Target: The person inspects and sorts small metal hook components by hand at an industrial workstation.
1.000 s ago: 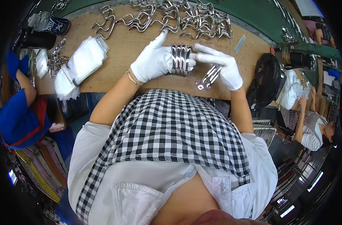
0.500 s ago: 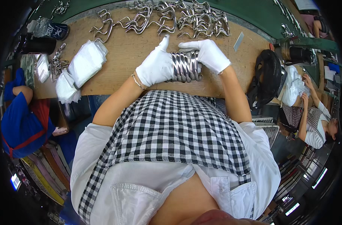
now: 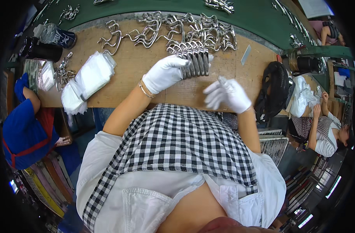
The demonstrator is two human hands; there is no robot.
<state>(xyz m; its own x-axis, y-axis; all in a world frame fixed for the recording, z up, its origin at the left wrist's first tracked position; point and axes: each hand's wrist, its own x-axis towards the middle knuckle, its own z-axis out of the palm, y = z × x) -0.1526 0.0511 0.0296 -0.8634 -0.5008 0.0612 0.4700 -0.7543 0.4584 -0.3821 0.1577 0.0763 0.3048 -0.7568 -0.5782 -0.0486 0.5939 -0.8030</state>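
Note:
My left hand [image 3: 164, 73], in a white glove, grips a row of shiny bent metal pieces [image 3: 195, 64] pressed side by side. Their curved ends point away from me and their flat, wider ends hang toward the table's near edge. My right hand [image 3: 229, 93], gloved as well, is apart from the bundle, to its right and nearer to me, with fingers spread and holding nothing. Just beyond the bundle, more bent chrome pieces [image 3: 146, 33] lie in a row along the far part of the wooden table [image 3: 134, 77].
Left on the table are a stack of white bags [image 3: 95, 72], small metal parts [image 3: 63, 72] and a black cylinder [image 3: 43, 49]. A black bag [image 3: 274, 87] lies at the right end, near a thin metal strip [image 3: 246, 54]. Beyond runs a green surface [image 3: 251, 19]. Co-workers sit at both sides.
My right hand has let go of the metal bundle and drawn back toward me. The left hand has tilted the bundle, so its curved ends now show at the far side.

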